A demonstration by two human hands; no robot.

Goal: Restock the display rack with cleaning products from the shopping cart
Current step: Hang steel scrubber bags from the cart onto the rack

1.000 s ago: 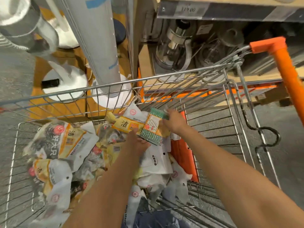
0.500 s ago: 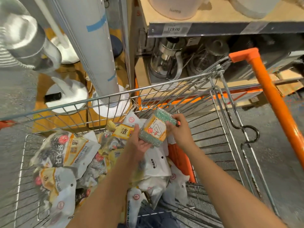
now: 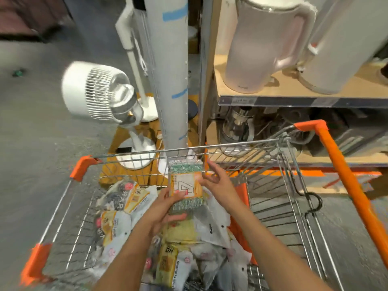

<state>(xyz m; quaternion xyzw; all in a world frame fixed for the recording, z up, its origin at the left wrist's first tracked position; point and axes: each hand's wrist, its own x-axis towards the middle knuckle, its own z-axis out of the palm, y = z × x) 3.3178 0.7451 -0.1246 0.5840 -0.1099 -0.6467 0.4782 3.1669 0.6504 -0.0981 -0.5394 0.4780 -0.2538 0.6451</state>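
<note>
Holding a green-and-yellow scouring sponge pack with an orange-and-white label [image 3: 185, 184] up over the wire shopping cart with orange corner guards [image 3: 83, 164], pretty much dead centre of the view. The left hand [image 3: 162, 208] has it from the 7 o'clock side, thumb across the label front and fingers curled under the lower green edge, so that one's a proper grip. The right hand [image 3: 218, 183] sits at the pack's 3 o'clock with the fingers spread and mostly straight, fingertips just at the pack's right edge; can't tell if they're actually touching it, but it's not clamped on anything.

Under both forearms, from about 6 to 9 o'clock in the cart, there's a heap of white-and-yellow plastic packets of cleaning stuff [image 3: 123, 204]. The cart's orange handle bar [image 3: 344, 179] runs off toward 4 o'clock.

Past the cart at 11 o'clock stands a white pedestal fan [image 3: 94, 91], next to a tall grey column [image 3: 170, 70] at 12. At 1 to 2 o'clock a wooden shelf [image 3: 294, 91] carries a pale pink electric kettle [image 3: 266, 43], with a glass-and-steel jug [image 3: 237, 127] on the level below.
</note>
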